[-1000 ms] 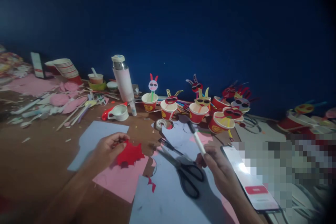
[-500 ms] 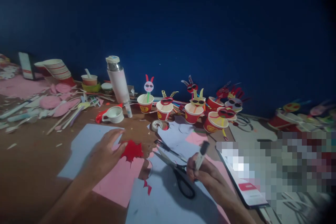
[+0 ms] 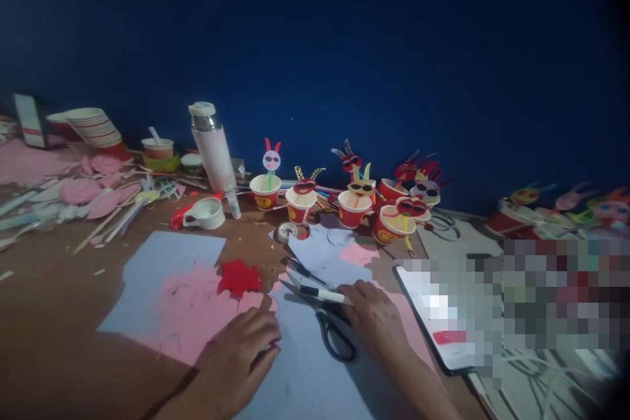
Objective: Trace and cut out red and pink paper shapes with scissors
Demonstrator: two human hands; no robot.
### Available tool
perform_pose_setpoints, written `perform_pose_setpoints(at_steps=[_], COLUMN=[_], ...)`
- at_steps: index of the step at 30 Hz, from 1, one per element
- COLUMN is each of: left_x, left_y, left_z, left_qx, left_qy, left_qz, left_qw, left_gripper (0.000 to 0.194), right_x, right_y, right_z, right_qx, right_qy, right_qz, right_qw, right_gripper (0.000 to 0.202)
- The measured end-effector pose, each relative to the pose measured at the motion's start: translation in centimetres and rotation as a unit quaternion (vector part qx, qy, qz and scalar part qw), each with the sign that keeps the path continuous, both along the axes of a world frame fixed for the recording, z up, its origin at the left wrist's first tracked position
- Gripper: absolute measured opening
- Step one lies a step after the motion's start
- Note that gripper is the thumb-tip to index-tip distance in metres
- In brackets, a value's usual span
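Observation:
My left hand [image 3: 246,348] is closed, its fingertips and thumb around a red paper scrap [image 3: 268,346] that barely shows, over a pale blue sheet [image 3: 305,380]. My right hand [image 3: 374,315] grips one end of a white marker with a black cap [image 3: 325,294]. The marker lies level across the black-handled scissors [image 3: 337,341], whose blades point to the upper left. A jagged red paper piece [image 3: 239,278] rests beyond my left hand, on the edge of a pink sheet [image 3: 197,302].
Decorated paper cups [image 3: 301,203] with paper faces stand along the back. A white bottle [image 3: 214,154], a tape roll [image 3: 291,231] and a white cup [image 3: 205,213] are nearer left. Paper cutouts [image 3: 81,190] pile at far left. A phone [image 3: 433,315] lies at right.
My left hand has moved right and nearer from beside the red piece, closing over the small red scraps. The marker has tipped from upright to level in my right hand. The view has shifted slightly.

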State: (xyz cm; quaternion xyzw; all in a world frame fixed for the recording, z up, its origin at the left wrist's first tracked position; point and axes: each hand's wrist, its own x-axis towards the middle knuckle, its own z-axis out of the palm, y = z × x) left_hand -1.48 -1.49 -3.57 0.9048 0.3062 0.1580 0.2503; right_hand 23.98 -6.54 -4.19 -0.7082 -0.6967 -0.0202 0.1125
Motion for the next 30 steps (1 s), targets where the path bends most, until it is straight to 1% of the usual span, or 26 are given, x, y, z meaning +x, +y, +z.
perform_pose_setpoints(at_steps=[2, 5, 10, 14, 17, 23, 30], left_x=[-0.1, -0.2, -0.1, 0.0, 0.0, 0.0, 0.2], left_y=[0.2, 0.3, 0.1, -0.1, -0.5, -0.9, -0.8], left_z=[-0.3, -0.6, -0.3, 0.2, 0.4, 0.1, 0.1], left_qx=[-0.005, -0.011, -0.028, -0.031, -0.044, -0.086, -0.098], left_qy=[-0.001, -0.014, -0.042, -0.068, -0.077, -0.064, -0.065], left_qz=[0.002, -0.007, -0.004, -0.006, -0.013, 0.007, 0.018], left_qw=[1.000, 1.000, 0.999, 0.997, 0.996, 0.994, 0.993], left_gripper=[0.015, 0.014, 0.015, 0.014, 0.014, 0.015, 0.016], right_x=[-0.2, -0.5, -0.5, -0.7, -1.1, -1.8, -2.0], right_y=[0.0, 0.1, 0.0, -0.1, -0.2, -0.4, -0.6], right_z=[0.1, 0.1, 0.3, 0.8, 0.8, 0.7, 1.3], right_qx=[-0.007, -0.010, -0.016, -0.021, -0.042, -0.084, -0.112], right_qy=[-0.021, -0.025, -0.020, -0.021, -0.026, -0.025, 0.004], right_qz=[-0.016, -0.032, -0.049, -0.039, -0.026, -0.028, -0.021], right_qw=[1.000, 0.999, 0.998, 0.999, 0.998, 0.996, 0.994], right_gripper=[0.023, 0.025, 0.024, 0.025, 0.018, 0.012, 0.017])
